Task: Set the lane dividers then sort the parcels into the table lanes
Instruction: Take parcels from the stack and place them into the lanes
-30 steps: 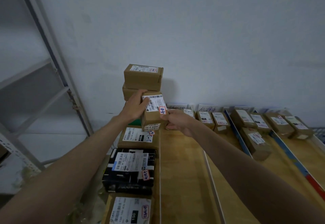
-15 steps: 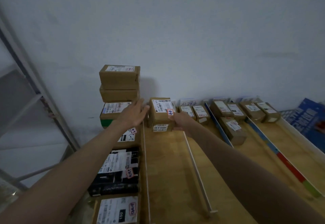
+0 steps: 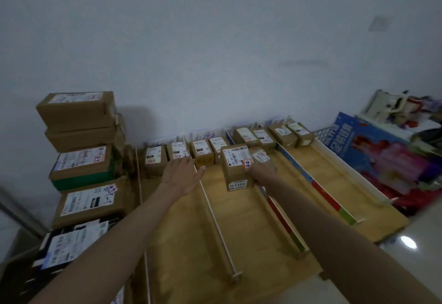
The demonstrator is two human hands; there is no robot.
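My right hand (image 3: 262,174) grips a small brown parcel (image 3: 235,167) with a white label and a red-edged sticker, held above the second lane of the wooden table (image 3: 241,222). My left hand (image 3: 181,174) hovers open, fingers straight, over the first lane close to the white divider rail (image 3: 216,220). Rows of small brown parcels (image 3: 202,152) sit at the far end of the lanes by the wall. A coloured divider (image 3: 318,189) and another one (image 3: 284,222) separate the right lanes.
A tall stack of larger parcels (image 3: 79,136) stands at the left of the table, with more boxes (image 3: 91,203) in front of it. A blue and red poster box (image 3: 382,158) and clutter lie on the right. Wall behind.
My right hand has carried the parcel rightward from beside the stack to over the second lane. My left hand has let go and opened. The view has swung right.
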